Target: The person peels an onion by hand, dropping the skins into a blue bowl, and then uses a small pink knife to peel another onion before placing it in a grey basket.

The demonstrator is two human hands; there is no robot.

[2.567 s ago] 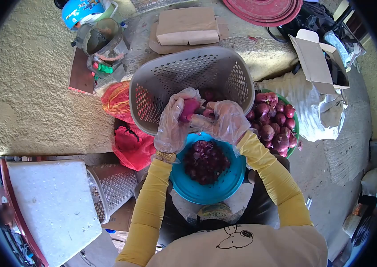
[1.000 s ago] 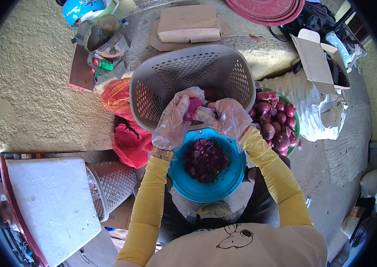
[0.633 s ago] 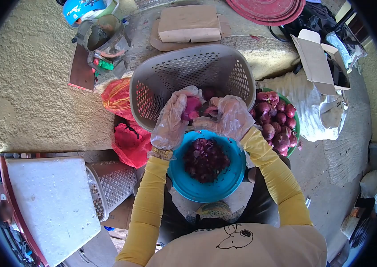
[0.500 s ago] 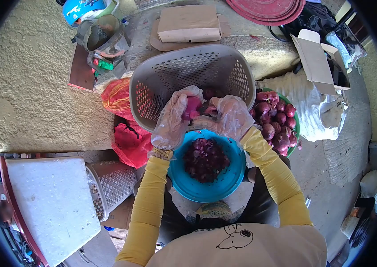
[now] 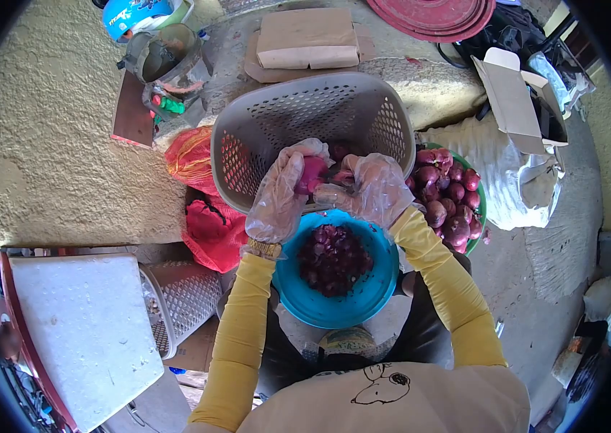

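My left hand (image 5: 278, 193), in a clear plastic glove, grips a bright purple-pink onion (image 5: 310, 175) over the near rim of a grey perforated basket (image 5: 312, 97). My right hand (image 5: 381, 189), gloved the same way, is closed with its fingertips right at the onion's right side. Something dark and thin shows between its fingers, and I cannot tell what it is. Below both hands stands a blue basin (image 5: 287, 299) with a heap of dark purple onions (image 5: 334, 260) in it. A few dark red pieces (image 5: 341, 150) lie inside the basket.
Whole red onions (image 5: 455, 191) fill a green-rimmed tub (image 5: 480, 216) right of the basket. Red mesh bags (image 5: 211, 231) lie to its left. A white foam box lid (image 5: 85, 325) is at lower left, a white sack (image 5: 493, 173) at right. A cardboard box (image 5: 307, 40) sits behind.
The fingers of my right hand have shifted slightly against the onion. My left hand keeps its grip, and the basin and basket stay in place.
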